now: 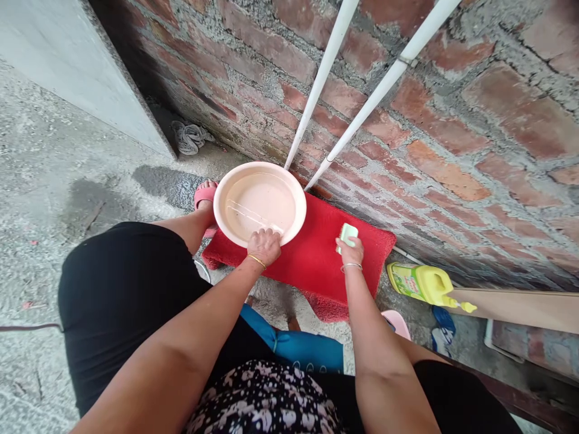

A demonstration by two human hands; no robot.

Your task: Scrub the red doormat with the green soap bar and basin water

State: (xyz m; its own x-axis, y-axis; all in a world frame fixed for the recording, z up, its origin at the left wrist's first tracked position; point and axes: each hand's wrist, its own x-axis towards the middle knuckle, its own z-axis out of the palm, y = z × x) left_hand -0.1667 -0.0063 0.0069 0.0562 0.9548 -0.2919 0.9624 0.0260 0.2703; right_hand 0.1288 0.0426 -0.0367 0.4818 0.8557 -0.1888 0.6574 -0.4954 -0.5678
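Observation:
A pale pink basin point(221, 223) with water in it rests partly on a red mat point(312, 253) that has a shaggy edge. My left hand point(265, 246) is closed at the basin's near rim, with its knuckles up and its fingertips hidden inside. To the right, over the mat, my right hand point(351, 248) grips a pale green, block-shaped scrubbing brush point(348, 232). The brush is held above or against the red pile; I cannot tell whether it touches.
A yellow jug point(423, 283) lies or stands right of the mat, near blue-and-white footwear point(443, 331) and a pink item point(397, 323). Two white pipes point(323, 78) run down the brick wall point(452, 120). Coiled rope point(190, 137) lies behind, left of the basin.

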